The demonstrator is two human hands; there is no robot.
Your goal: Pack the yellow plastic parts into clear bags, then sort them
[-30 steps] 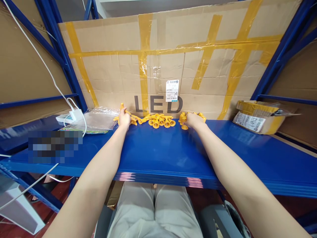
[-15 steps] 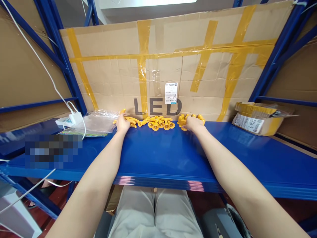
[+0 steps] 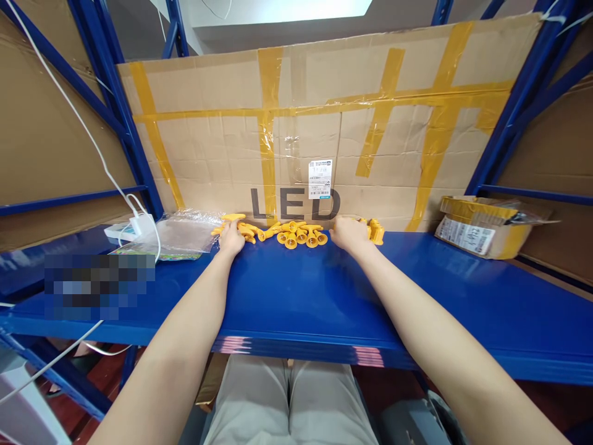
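My left hand point(image 3: 230, 238) is at the left end of a row of small yellow plastic pieces, its fingers closed around one yellow plastic piece point(image 3: 234, 217) whose flat end sticks up above them. Beside it lie several slim yellow pieces point(image 3: 250, 229). In the middle, yellow trumpet-shaped pieces point(image 3: 301, 235) form a pile, their round cup ends facing me. My right hand point(image 3: 348, 233) is closed at the left side of another cluster of chunky yellow pieces point(image 3: 376, 232). Its curled fingers hide what they grip, if anything.
The blue shelf point(image 3: 301, 296) backs onto a big taped cardboard sheet point(image 3: 208, 154) marked LED. At left are a clear plastic bag point(image 3: 189, 232), a white power strip point(image 3: 123, 231) with a cable and a blurred dark patch. An open cardboard box point(image 3: 484, 228) stands at right.
My right hand has shifted left across the right cluster, uncovering pieces on its right side. The yellow piece at my left hand has turned and now lies more level. The view has tipped slightly.
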